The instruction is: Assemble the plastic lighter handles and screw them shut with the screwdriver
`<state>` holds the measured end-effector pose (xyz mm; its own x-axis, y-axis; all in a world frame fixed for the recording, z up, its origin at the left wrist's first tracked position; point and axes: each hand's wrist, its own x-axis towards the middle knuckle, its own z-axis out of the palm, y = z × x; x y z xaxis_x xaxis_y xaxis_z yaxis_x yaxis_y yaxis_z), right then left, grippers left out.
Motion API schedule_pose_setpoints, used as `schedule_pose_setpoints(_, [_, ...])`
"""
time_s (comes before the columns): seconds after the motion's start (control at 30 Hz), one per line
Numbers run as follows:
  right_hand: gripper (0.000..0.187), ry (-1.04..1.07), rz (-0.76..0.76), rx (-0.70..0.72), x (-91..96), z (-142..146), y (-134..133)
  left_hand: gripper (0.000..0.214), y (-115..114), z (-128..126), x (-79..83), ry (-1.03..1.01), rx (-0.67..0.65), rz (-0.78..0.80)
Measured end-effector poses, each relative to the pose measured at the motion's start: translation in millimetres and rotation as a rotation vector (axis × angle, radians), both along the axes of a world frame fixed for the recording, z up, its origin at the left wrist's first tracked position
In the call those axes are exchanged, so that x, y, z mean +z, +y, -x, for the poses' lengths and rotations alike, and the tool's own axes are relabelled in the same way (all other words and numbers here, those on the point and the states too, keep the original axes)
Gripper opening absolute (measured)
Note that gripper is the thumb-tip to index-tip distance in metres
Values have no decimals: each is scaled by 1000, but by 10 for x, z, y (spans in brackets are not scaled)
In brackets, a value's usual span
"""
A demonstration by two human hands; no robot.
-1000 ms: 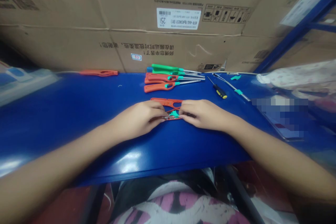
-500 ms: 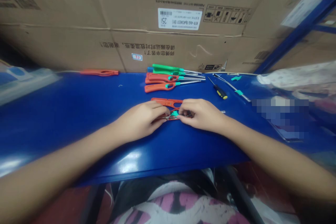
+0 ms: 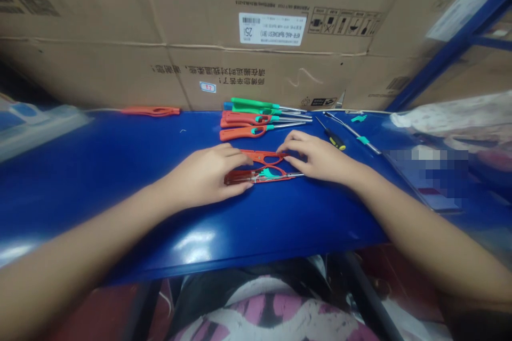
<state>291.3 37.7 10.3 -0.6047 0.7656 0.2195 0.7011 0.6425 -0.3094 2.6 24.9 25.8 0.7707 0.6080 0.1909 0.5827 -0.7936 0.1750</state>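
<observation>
An opened red lighter body (image 3: 256,176) with a teal trigger (image 3: 271,173) and a thin metal tube lies on the blue table (image 3: 120,170). My left hand (image 3: 206,175) is closed on its left end, thumb under, fingers over. Just behind it lies a separate red cover shell (image 3: 262,156). My right hand (image 3: 318,159) pinches the right end of that shell between thumb and fingers.
Several finished orange and green lighters (image 3: 260,117) lie behind. A yellow-and-black screwdriver (image 3: 332,136), a metal tube with a teal piece (image 3: 362,139) and a teal part (image 3: 359,118) sit right. Another red shell (image 3: 152,111) lies far left. Cardboard boxes (image 3: 256,53) wall the back.
My right hand has left the teal trigger area and moved back and right onto the cover shell. The lighter body now shows in full. My left hand stays on its left end.
</observation>
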Motion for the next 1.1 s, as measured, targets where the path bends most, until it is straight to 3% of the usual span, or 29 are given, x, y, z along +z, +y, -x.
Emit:
schedule_pose_setpoints(0.13, [17,-53,67,35,4,-14,13,27,-16,3,-6,89,-6,-8])
schedule_pose_setpoints(0.27, [10,-60,27,4,1,27,9,24,-24,-8,-34,96,-7,10])
schedule_pose_setpoints(0.4, [12,116,25,-129,-14,73,13,34,-3,-20,-42,14,-14,-48])
schedule_pose_setpoints(0.47, [14,329,120,-203,-13,96,14,46,14,-26,-40,-85,-3,-108])
schedule_pose_setpoints(0.57, [22,629,433,-236,30,130,-2,57,41,-28,-52,-180,28,-175])
schedule_pose_setpoints(0.63, [28,719,593,-232,82,148,-25,53,58,-21,-75,-195,28,-186])
schedule_pose_setpoints(0.7, [29,730,638,-236,130,161,-45,45,68,-13,-102,-207,15,-181])
schedule_pose_setpoints(0.87, [32,621,611,-207,143,158,-56,41,51,-13,-124,-231,26,-146])
schedule_pose_setpoints(1.1, [42,233,209,15,72,110,-84,38,24,-37,-117,-147,0,-28])
